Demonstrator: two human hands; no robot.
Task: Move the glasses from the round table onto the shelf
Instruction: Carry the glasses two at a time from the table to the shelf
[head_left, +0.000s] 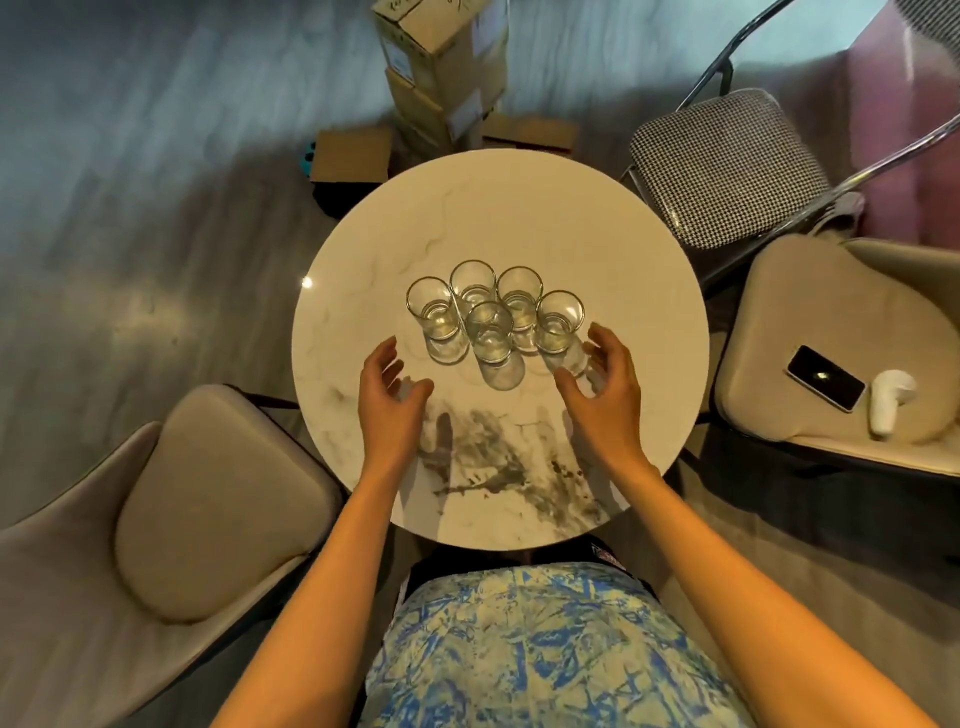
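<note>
"What is that, right down at the bottom?"

"That is the person's blue and cream patterned clothes (545, 649). Two bare arms go out from there, over the round white marble table (519, 208)."

"Where are the glasses?"

"Five clear glasses with thin gold rims (489, 332) stand close together in the middle of the table. All of them are upright. Four make a bent row at the back and one stands in front. I can't see the shelf from here."

"Is the person holding one?"

"No. The left hand (392, 400) is near the glass on the left end (434, 312). The right hand (605, 389) is just beside the glass on the right end (558, 319). Both hands are open, with the palms turned in toward each other. The fingers are bent a little, like a cup, and the thumbs stick out. There is nothing in them."

"So what part of the job is this?"

"I think it is the reach, just ahead of a pick-up. Both hands come at the bunch from the near side, one at each end."

"What has to happen next?"

"I think each hand must go a bit further and close round one end glass. The glasses stand very close, so a careless finger could bump the next one. A straight lift up looks safest. Then they have to be carried off to the shelf."
</note>
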